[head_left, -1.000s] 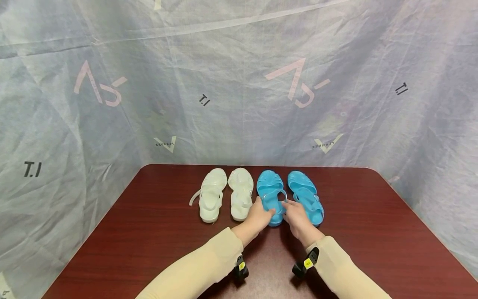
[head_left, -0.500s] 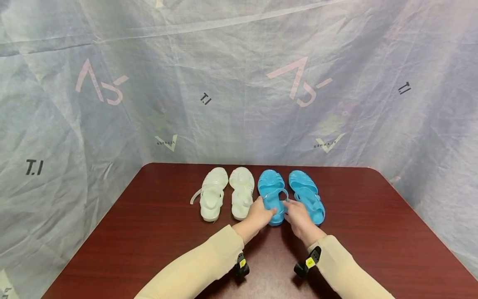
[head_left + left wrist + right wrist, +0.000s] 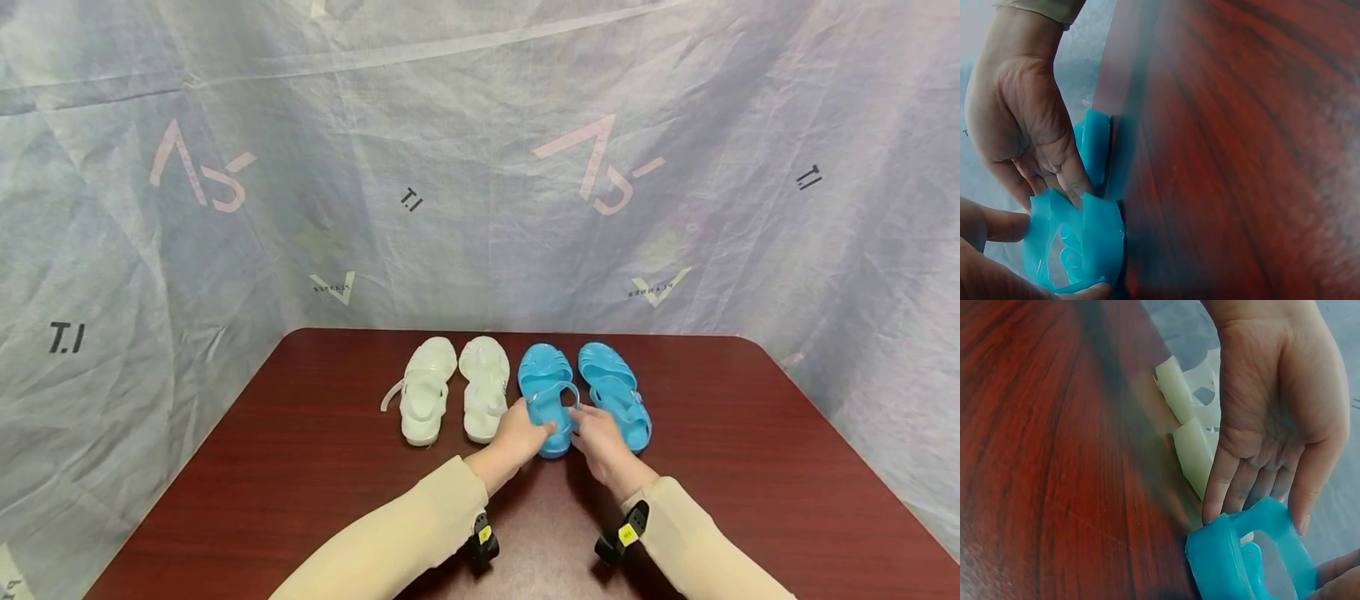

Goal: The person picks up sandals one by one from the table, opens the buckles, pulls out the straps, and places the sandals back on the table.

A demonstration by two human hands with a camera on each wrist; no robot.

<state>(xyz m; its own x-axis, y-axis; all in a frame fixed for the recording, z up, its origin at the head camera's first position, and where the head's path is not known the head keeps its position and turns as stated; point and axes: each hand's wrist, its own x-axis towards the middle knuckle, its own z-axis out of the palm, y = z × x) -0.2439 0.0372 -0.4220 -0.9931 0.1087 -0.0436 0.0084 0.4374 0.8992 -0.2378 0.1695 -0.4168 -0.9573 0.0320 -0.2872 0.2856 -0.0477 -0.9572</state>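
The left blue sandal point(image 3: 550, 409) edged right; left hand point(image 3: 517, 435) and right hand point(image 3: 602, 437) pinch its sides: guide evenly, sole flat.

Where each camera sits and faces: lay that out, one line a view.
Head: worn on the head, facing forward and down over the table toward the cloth; both sleeves, left grip and right grip show.
Left wrist: on that wrist, facing right past the handled blue sandal to the right grip; part of the left grip shows bottom left.
Right wrist: on that wrist, facing left to the left grip, white sandals behind; part of the right grip shows bottom right.
Both wrist views share that sandal and both grips.
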